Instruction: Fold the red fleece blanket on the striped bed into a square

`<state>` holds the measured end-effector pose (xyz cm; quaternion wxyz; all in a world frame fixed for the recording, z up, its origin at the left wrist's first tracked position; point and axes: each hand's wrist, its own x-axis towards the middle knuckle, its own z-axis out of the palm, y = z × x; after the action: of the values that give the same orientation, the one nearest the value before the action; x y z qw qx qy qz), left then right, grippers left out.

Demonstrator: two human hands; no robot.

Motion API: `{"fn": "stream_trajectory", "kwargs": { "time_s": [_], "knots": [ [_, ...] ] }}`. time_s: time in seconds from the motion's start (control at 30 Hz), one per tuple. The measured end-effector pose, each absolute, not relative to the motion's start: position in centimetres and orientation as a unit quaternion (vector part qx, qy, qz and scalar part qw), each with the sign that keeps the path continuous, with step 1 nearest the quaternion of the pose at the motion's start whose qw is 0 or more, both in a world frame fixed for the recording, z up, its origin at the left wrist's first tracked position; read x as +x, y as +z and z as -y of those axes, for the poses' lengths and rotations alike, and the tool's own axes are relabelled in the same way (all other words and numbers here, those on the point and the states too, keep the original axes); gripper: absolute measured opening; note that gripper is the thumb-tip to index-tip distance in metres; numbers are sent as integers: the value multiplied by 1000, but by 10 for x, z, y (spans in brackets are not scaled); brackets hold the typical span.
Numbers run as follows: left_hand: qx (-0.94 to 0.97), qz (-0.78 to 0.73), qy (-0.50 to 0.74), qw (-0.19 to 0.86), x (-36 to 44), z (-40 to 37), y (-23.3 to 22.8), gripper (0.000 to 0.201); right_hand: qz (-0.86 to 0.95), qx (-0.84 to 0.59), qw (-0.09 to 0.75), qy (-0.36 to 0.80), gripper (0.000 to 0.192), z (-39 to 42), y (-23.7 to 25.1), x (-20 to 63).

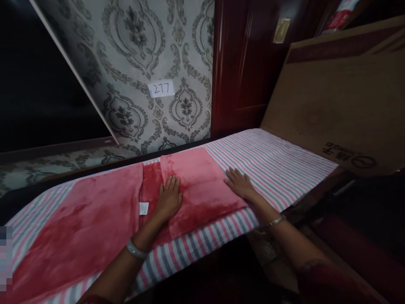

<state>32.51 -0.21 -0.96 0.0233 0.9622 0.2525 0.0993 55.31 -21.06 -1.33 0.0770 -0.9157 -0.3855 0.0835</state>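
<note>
- Two layers of pink fleece cloth [202, 185] lie folded under the hands — a smaller folded part sits on top, spread flat on the bed [278, 164], and both hands rest on it.
- The left hand [169, 197] lies palm down, fingers straight and together, released, on the near-left edge of the folded part, right at the fold line.
- The right hand [239, 183] lies flat too, fingers slightly spread, gripping nothing, on the right edge of the folded part where it meets the striped sheet [268, 160].
- A small white tag [144, 207] shows on the cloth just left of the left hand.
- Left of that hand the rest of the pink cloth [79, 215] stretches out flat over the sheet.
- A bangle [136, 250] circles the left wrist; a thinner bracelet [276, 220] circles the right wrist.
- Beyond the hands stands a patterned wall with a paper label [161, 88] reading 277.
- Beyond and right of the right hand — a dark red wooden door [243, 67], and a cardboard sheet [341, 105] leaning at the far end of the bed.
</note>
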Motion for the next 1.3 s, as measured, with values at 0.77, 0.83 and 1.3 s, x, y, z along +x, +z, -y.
{"fn": "stream_trajectory", "kwargs": {
  "time_s": [0.77, 0.83, 1.3],
  "knots": [
    [974, -194, 111, 47, 272, 69, -26, 64, 464, -879, 105, -4, 61, 233, -21, 466],
    [973, -191, 118, 55, 272, 69, -27, 64, 420, -902, 101, -2, 61, 259, -30, 486],
    [955, -262, 105, 86, 279, 55, 29, 58, 626, -766, 142, -38, 57, 157, 40, 469]
  ]
}}
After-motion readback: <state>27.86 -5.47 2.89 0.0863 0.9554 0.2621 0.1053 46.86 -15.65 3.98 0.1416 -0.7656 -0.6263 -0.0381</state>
